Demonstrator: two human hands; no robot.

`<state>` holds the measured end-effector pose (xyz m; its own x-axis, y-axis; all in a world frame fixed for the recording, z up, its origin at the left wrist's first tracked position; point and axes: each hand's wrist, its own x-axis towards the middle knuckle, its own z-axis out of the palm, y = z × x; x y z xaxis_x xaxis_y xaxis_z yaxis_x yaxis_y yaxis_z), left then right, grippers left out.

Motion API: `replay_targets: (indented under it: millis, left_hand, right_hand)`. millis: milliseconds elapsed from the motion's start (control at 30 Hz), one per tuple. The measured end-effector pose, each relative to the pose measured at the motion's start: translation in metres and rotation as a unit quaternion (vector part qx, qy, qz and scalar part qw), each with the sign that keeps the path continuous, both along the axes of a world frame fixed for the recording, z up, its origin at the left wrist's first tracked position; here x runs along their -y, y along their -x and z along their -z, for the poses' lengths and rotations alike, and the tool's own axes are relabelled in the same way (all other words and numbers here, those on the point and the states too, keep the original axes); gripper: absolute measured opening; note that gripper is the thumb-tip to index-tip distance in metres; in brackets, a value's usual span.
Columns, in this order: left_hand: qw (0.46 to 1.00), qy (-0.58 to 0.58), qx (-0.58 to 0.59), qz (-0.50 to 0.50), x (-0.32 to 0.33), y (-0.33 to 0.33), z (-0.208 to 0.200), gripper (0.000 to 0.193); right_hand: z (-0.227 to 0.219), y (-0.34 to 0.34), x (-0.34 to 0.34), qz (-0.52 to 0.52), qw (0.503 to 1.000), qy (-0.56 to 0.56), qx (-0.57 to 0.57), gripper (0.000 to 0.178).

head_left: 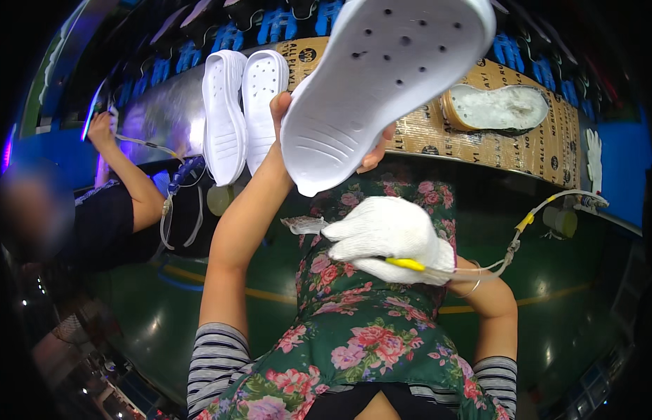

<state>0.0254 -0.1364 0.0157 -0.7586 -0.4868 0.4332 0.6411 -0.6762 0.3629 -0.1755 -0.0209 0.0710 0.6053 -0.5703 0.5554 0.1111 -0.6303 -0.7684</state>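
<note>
A white shoe sole point(340, 122), dotted with small holes and ridged near its heel, is held up by my left hand point(279, 110). The thumb shows at its left edge and fingertips at its right; the palm is hidden behind it. My right hand point(385, 238), in a white knitted glove, is closed below the sole, apart from it. Inside its grip is a thin tool with a yellow connector point(406, 264) and a clear hose point(490, 273). A ragged whitish-grey piece point(305, 225) shows at the gloved fingertips; whether it belongs to the tool is unclear.
Two more white soles point(224, 115) lean at the bench's left. A shoe upper point(501, 108) lies bottom up on printed cardboard point(424, 136). A white glove point(594, 157) rests at the right end. Shoes on blue holders point(277, 26) line the back. A co-worker's arm point(133, 178) reaches in from the left.
</note>
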Motion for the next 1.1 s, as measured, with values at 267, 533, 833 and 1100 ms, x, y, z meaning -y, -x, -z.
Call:
replay_targets:
  millis: [267, 533, 833, 1100]
  left_hand:
    - [0.988, -0.047, 0.143, -0.006, -0.004, -0.008, -0.018, 0.104]
    - [0.993, -0.036, 0.113, -0.002, -0.002, -0.006, -0.016, 0.106]
    - [0.996, 0.033, 0.052, -0.059, 0.009, -0.001, -0.008, 0.113]
    - [0.922, -0.249, 0.196, -0.221, -0.038, 0.009, -0.02, 0.095]
  right_hand:
    - [-0.009, -0.007, 0.003, 0.089, 0.981, 0.156, -0.072, 0.025]
    - [-0.004, -0.003, 0.008, 0.111, 0.991, 0.076, -0.004, 0.039]
    - [-0.016, -0.012, 0.005, 0.15, 0.984, -0.093, 0.001, 0.022]
    - [-0.023, 0.024, 0.036, 0.251, 0.964, -0.085, -0.012, 0.016]
